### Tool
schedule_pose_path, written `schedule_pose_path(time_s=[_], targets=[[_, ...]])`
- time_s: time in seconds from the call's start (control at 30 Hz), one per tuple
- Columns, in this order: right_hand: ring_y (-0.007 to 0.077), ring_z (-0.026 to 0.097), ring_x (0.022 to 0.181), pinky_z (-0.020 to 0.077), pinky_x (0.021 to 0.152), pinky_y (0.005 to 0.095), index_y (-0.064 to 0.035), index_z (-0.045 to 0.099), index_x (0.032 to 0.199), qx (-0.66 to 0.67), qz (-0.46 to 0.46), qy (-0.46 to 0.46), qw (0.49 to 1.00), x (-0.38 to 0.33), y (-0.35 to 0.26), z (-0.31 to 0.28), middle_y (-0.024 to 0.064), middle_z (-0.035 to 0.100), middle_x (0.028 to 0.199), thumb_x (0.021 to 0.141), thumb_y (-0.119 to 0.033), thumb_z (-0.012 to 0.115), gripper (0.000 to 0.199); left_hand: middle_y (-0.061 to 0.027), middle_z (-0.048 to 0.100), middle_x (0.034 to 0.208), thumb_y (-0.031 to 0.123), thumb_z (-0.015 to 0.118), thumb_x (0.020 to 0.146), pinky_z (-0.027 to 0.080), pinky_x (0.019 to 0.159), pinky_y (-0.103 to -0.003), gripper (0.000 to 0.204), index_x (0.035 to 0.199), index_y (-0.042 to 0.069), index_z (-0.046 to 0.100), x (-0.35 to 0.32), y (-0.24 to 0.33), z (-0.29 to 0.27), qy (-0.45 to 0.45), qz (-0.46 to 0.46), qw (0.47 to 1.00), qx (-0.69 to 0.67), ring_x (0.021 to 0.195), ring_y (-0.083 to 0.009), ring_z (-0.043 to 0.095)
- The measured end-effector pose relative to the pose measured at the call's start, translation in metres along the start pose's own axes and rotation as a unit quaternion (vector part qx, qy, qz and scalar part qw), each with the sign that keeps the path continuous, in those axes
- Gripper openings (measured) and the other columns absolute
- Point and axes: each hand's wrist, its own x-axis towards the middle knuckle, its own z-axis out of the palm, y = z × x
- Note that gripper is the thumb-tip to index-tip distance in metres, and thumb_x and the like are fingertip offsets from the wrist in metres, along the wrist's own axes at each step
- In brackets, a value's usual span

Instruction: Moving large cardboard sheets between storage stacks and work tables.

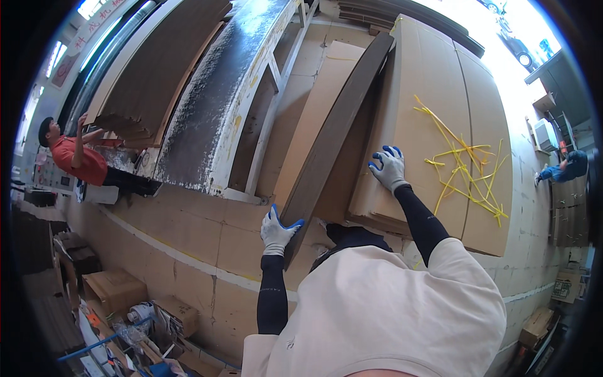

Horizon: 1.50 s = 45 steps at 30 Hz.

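Observation:
A bundle of brown cardboard sheets (336, 129) stands tilted on its long side, its dark edges facing up. At its near end my left hand (279, 232), in a grey glove with blue fingertips, grips the bundle, thumb on the right and fingers on the left. My right hand (389, 168), gloved alike, lies with its fingers spread on the left edge of a large stack of flat cardboard (424, 81). Tangled yellow straps (465, 160) lie on top of that stack. The lower parts of the bundle are hidden.
Left of the bundle runs a long worn metal table (207, 94) with a white frame. Beyond it, a person in a red shirt (81, 157) stands at a machine holding cardboard. Boxes (116, 292) and clutter fill the lower left. Another person in blue (565, 168) is at far right.

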Motion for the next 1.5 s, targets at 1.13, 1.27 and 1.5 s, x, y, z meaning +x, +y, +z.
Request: schedule_pose_path(time_s=[1.13, 1.27, 1.5], targets=[[0.0363, 0.070, 0.104, 0.0548, 0.093, 0.0423, -0.0029, 0.074, 0.105, 0.384, -0.143, -0.146, 0.900, -0.109, -0.155, -0.009, 0.0177, 0.073, 0.108, 0.081, -0.012, 0.080, 0.027, -0.0129, 0.068, 0.110, 0.056, 0.078, 0.087, 0.055, 0.067, -0.041, 0.071, 0.132, 0.005, 0.059, -0.381, -0.133, 0.195, 0.033, -0.625, 0.559, -0.544, 0.087, -0.0256, 0.068], [0.0349, 0.070, 0.106, 0.0544, 0.093, 0.0398, -0.0004, 0.073, 0.108, 0.389, -0.182, -0.154, 0.890, -0.059, -0.160, -0.002, 0.0189, 0.072, 0.110, 0.081, -0.009, 0.080, 0.029, -0.0127, 0.070, 0.109, 0.054, 0.078, 0.088, 0.055, 0.068, -0.040, 0.069, 0.131, 0.004, 0.061, -0.390, -0.107, 0.185, 0.063, -0.635, 0.554, -0.535, 0.088, -0.0238, 0.068], [0.0301, 0.072, 0.103, 0.0547, 0.093, 0.0363, 0.0009, 0.074, 0.105, 0.430, -0.210, -0.138, 0.867, -0.015, -0.194, 0.007, 0.0159, 0.074, 0.107, 0.085, -0.002, 0.076, 0.020, -0.0044, 0.068, 0.090, 0.043, 0.075, 0.094, 0.049, 0.064, -0.026, 0.055, 0.126, -0.001, 0.065, -0.383, -0.108, 0.136, 0.085, -0.545, 0.712, -0.434, 0.076, -0.0107, 0.061]])
